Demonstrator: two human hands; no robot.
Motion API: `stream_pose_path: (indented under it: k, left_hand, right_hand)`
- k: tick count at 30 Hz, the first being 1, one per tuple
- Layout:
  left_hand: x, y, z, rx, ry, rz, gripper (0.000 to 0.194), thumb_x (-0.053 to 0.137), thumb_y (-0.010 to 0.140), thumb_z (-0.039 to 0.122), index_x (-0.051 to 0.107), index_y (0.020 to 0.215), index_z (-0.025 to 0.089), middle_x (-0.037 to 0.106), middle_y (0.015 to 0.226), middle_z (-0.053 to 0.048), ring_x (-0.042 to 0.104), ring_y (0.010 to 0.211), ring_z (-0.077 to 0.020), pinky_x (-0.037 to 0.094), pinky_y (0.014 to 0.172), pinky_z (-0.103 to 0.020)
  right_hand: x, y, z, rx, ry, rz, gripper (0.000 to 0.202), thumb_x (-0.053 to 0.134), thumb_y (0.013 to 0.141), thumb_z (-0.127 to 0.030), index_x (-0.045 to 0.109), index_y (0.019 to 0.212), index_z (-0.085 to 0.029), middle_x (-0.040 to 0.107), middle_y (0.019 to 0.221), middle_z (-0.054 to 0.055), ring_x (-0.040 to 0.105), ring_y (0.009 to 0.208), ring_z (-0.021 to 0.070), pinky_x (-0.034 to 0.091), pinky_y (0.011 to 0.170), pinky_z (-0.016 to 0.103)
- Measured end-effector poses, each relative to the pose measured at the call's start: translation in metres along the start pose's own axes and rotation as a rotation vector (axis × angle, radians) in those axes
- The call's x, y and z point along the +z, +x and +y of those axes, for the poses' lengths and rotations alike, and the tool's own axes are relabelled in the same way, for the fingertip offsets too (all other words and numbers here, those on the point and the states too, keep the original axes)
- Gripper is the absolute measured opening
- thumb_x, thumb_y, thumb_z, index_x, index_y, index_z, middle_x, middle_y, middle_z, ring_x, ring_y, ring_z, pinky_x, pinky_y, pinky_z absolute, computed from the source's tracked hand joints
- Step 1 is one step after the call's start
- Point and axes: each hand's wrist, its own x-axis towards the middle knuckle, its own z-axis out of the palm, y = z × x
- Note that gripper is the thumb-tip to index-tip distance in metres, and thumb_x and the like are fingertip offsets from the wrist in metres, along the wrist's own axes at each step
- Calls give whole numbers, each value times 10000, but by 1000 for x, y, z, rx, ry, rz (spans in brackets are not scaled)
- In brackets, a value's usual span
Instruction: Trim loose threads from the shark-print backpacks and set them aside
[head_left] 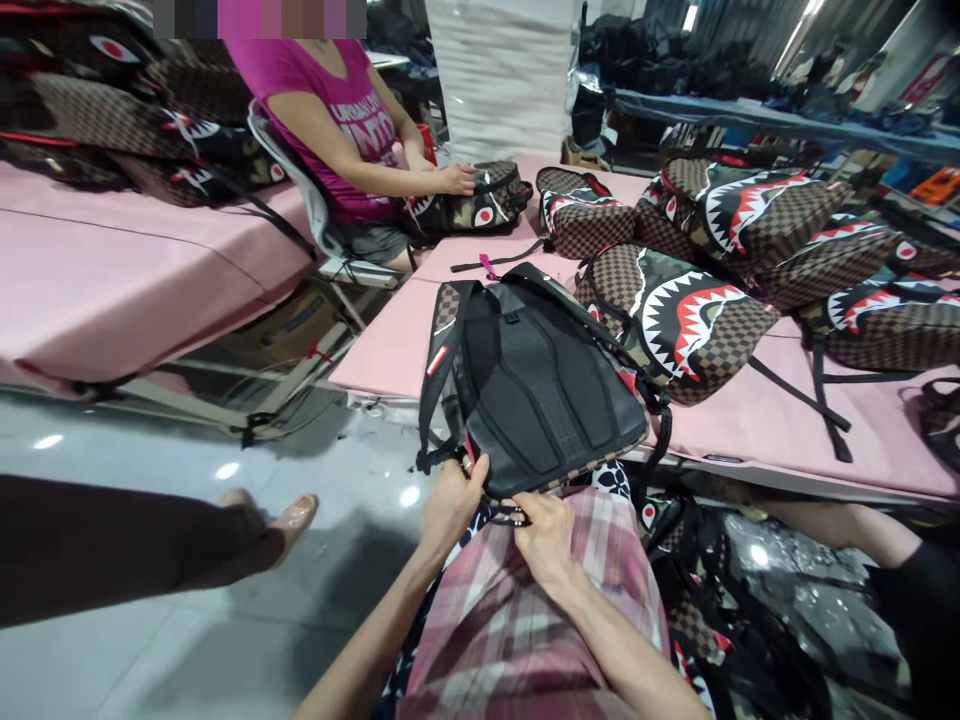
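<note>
A backpack (540,390) leans from the table's near edge onto my lap, its black padded back panel facing up and its straps at the sides. My left hand (454,495) is closed on the lower left corner, thumb on top. At the bottom edge my right hand (546,530) has its fingers closed on the rim. A small dark ring-like piece shows by the right fingertips; what it is I cannot make out. Touching the bag's right side is a checkered backpack (690,320) with a shark-mouth print.
More shark-mouth backpacks (757,215) crowd the pink table (390,350) to the right. Across it a person in a magenta shirt (337,130) handles another bag (491,200). Bags (112,120) pile on the left table. Below right lie bags and clear plastic (787,570); another person's leg (135,540) is at left.
</note>
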Motion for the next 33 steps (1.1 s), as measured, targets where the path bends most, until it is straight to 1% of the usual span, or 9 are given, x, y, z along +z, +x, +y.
stream_pose_path:
  k: [5, 10, 13, 17, 19, 22, 26, 29, 33]
  left_hand:
    - [11, 3, -1, 38, -193, -35, 428, 335, 795, 581, 479, 751, 180, 620, 681, -95, 620, 710, -259, 431, 631, -325]
    - [9, -5, 2, 124, -97, 110, 384, 278, 853, 502, 466, 723, 194, 588, 635, -65, 595, 673, -242, 388, 594, -307]
    - [5, -4, 2, 128, -41, 167, 340, 288, 866, 446, 472, 735, 192, 575, 629, -56, 582, 667, -228, 364, 586, -290]
    - [-2, 4, -13, 153, -34, 220, 256, 333, 857, 392, 432, 715, 203, 516, 592, -18, 540, 619, -195, 318, 567, -271]
    - [-5, 6, -23, 164, -62, 223, 241, 350, 845, 390, 403, 695, 209, 473, 563, 3, 511, 580, -177, 299, 553, -264]
    - [-5, 7, -34, 168, -154, 199, 263, 359, 827, 420, 355, 662, 216, 435, 542, 25, 466, 531, -152, 292, 531, -254]
    - [-2, 6, -43, 145, -194, 154, 316, 360, 807, 469, 301, 625, 218, 396, 514, 43, 409, 497, -132, 285, 506, -245]
    - [0, 6, -45, 140, -183, 149, 336, 350, 810, 489, 289, 621, 217, 378, 516, 49, 401, 504, -128, 290, 512, -243]
    - [3, 6, -45, 104, -183, 133, 365, 353, 798, 530, 327, 618, 214, 409, 533, 42, 433, 537, -136, 318, 538, -245]
  right_hand:
    - [1, 1, 2, -22, -4, 34, 299, 447, 708, -47, 670, 769, -236, 679, 698, -25, 603, 634, 119, 356, 601, 240]
    - [-5, 2, 8, -114, 6, 173, 359, 408, 620, -21, 668, 769, -218, 656, 633, -19, 584, 587, 133, 365, 587, 259]
    - [-34, 7, 38, -68, -25, 245, 368, 392, 622, -40, 677, 786, -205, 680, 685, 13, 595, 620, 162, 386, 606, 280]
    - [-87, 13, 99, 143, -119, 423, 239, 479, 729, -181, 694, 834, -191, 704, 783, 45, 621, 681, 200, 430, 624, 292]
    - [-103, 13, 120, 202, -112, 372, 212, 518, 752, -242, 696, 852, -188, 705, 784, 43, 628, 692, 204, 435, 629, 289]
    - [-110, 8, 125, 277, 40, 259, 203, 559, 761, -301, 694, 856, -183, 703, 777, 35, 636, 702, 193, 452, 638, 273]
    - [-108, 6, 102, 198, 163, 228, 236, 528, 790, -270, 669, 961, -191, 681, 869, 42, 626, 776, 175, 467, 689, 268]
    - [-104, 13, 83, 57, 18, 67, 282, 473, 793, -163, 664, 988, -231, 644, 848, 22, 603, 750, 142, 445, 660, 240]
    - [-92, 19, 70, -10, -183, -74, 286, 448, 765, -76, 666, 861, -235, 614, 816, -3, 572, 682, 111, 385, 580, 206]
